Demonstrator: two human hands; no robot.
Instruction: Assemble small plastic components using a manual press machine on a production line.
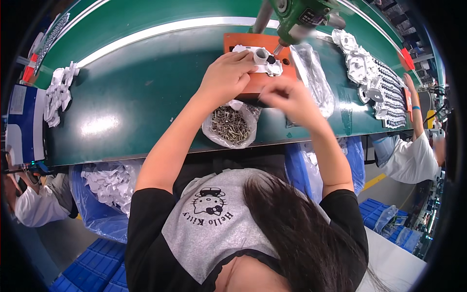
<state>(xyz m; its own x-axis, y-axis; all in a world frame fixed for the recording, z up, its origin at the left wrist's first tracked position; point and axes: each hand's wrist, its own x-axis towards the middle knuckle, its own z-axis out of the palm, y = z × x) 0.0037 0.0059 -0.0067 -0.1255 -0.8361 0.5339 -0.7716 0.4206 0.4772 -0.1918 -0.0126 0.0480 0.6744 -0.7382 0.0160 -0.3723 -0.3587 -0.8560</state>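
Observation:
My left hand (226, 76) presses its fingers on a white plastic housing (263, 68) and steadies it. That housing has a round raised collar and a dark hole, and it lies on an orange fixture block (243, 40). Over its right end a green bench machine (304, 19) points its metal tip downward. My right hand (290, 99) is by the block's front right corner, fingers curled but smeared by motion, so whatever it may hold cannot be made out. A bag-lined bowl of screws (230, 125) stands below my left wrist.
Clear plastic bags (314, 80) lie right of the block. White parts (362, 68) and rows of dark-and-white pieces (391, 100) line the right side; more white parts (59, 95) sit far left. A blue-lined bin (104, 219) stands below the bench. Other people work at both sides.

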